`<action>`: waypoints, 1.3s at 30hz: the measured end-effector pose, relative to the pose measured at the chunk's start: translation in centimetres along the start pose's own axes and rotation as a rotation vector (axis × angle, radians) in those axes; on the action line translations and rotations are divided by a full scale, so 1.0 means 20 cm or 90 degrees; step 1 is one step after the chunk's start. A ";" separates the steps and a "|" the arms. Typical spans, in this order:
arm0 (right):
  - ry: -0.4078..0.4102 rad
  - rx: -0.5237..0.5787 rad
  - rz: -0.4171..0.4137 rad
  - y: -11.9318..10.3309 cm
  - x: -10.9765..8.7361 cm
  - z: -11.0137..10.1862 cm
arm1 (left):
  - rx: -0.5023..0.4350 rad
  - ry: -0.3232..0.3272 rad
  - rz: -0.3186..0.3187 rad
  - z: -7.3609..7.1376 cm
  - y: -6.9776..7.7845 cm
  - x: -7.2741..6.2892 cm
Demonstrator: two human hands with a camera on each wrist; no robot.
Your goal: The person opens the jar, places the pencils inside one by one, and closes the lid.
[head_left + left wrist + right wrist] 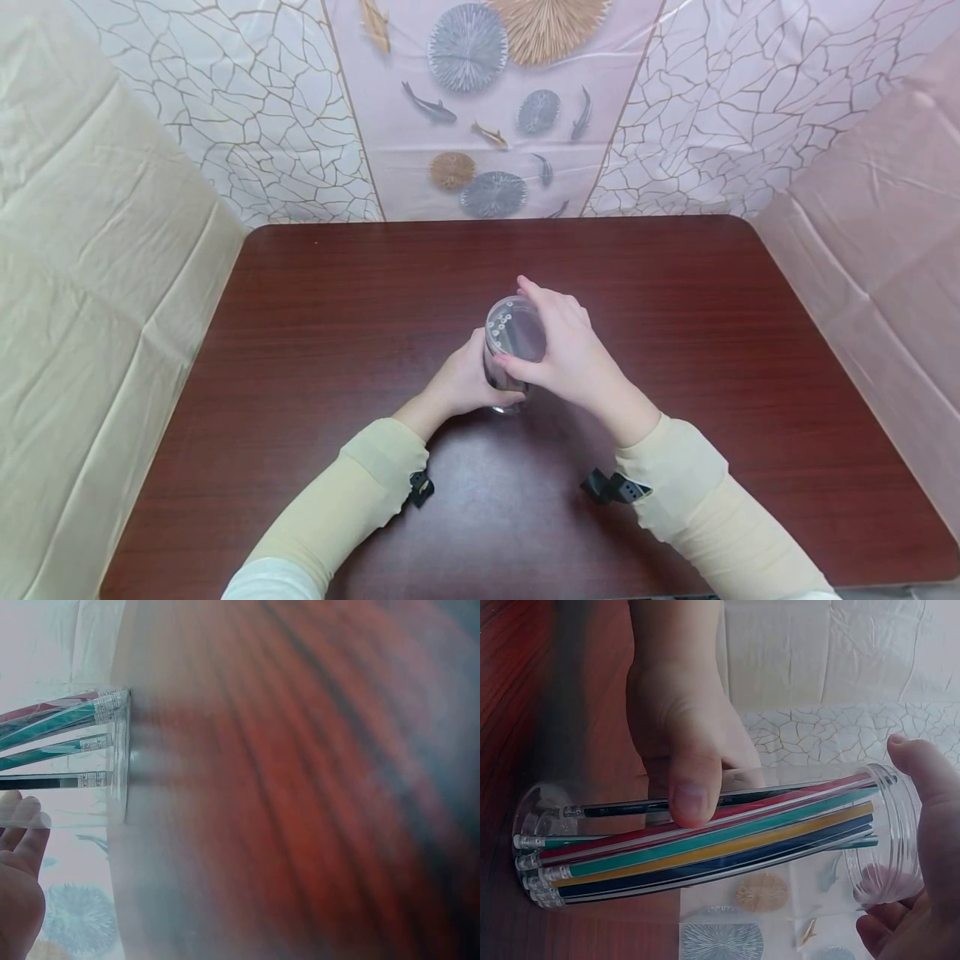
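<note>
A clear, see-through jar (787, 896) stands near the middle of the table, tilted little if at all. Inside it are several pencils (705, 847) in red, green, yellow, dark blue and black, their eraser ends at the jar's base. My left hand (459, 382) grips the jar's side, with its thumb across the front. Over the top, my right hand (576, 354) holds the clear lid (889, 847) by its rim, thumb on the near side and fingers on the far side. The lid sits on the jar's mouth. Part of the jar is hidden behind both hands.
The dark red-brown table (337, 292) has rounded back corners. A patterned cloth (262, 108) hangs behind it, and pale cloth panels (90, 275) stand along both sides. Both forearms wear beige sleeves (360, 483) with small black devices at the wrists.
</note>
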State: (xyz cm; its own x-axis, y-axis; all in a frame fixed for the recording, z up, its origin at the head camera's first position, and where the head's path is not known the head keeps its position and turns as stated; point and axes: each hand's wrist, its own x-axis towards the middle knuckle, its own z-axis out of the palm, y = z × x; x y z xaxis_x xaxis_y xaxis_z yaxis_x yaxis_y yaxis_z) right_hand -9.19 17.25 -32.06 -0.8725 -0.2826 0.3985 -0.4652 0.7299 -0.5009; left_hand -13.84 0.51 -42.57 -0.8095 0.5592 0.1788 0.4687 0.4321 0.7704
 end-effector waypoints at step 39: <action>-0.114 0.051 -0.085 0.06 0.01 -0.07 | -0.028 -0.046 0.014 -0.04 0.00 0.02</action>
State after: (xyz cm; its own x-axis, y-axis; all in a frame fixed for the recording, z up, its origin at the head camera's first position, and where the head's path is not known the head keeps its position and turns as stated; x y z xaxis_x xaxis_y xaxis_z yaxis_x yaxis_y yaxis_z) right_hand -9.59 18.97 -31.43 -0.8119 -0.4841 0.3263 -0.5821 0.6291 -0.5151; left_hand -14.45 0.16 -41.91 -0.7712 0.6181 0.1522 0.4683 0.3890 0.7933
